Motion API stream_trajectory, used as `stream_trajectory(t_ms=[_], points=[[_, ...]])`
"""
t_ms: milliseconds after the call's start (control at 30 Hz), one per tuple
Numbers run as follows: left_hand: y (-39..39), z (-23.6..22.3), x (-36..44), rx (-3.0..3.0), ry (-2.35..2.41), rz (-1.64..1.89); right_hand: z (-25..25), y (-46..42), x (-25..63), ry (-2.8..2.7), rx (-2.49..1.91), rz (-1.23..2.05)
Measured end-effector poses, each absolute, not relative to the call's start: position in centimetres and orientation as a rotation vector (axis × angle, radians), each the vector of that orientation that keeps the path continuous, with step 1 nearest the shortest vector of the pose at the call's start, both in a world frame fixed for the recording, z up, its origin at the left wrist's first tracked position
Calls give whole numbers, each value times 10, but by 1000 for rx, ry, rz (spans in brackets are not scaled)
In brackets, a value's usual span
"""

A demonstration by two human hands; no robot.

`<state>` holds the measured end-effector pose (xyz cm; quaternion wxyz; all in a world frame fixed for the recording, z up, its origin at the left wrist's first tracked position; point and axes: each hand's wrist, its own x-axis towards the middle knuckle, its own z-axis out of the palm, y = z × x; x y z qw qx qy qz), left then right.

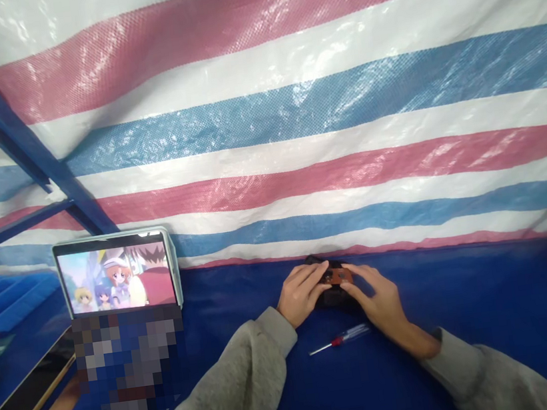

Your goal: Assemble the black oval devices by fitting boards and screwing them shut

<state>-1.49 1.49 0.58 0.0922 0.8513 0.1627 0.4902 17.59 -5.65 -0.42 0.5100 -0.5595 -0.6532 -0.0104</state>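
Two round spots on small black-and-orange gadget (336,279), L hand (302,292) + R hand (373,294), w/ fingers clamped on it

Bright glare (on the tarp (291,108)); edges seemingly warped.

Glinting along the far side, a rough woven plastic tarpaulin (262,119), glossy across its stripes. Showing matt in the middle, a dark plastic casing (333,298). Shining just nearer, a metal screwdriver (339,340) with a smooth, glossy red and clear plastic handle. Looking soft and matt, grey cloth sleeves (237,391).
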Motion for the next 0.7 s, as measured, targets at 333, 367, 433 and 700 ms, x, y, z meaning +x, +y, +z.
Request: stream_trajectory(t_ms=[333,367,433,700], points=[[16,-2,-12,2428,490,1443,4,-59,172,-1538,-1351,95],[16,-3,-12,2424,504,1435,5,-60,172,-1542,-1349,102],[17,-4,-12,2423,531,1432,5,-60,171,-1556,-1349,122],[18,-1,-13,2423,653,1418,-2,-59,173,-1571,-1346,88]])
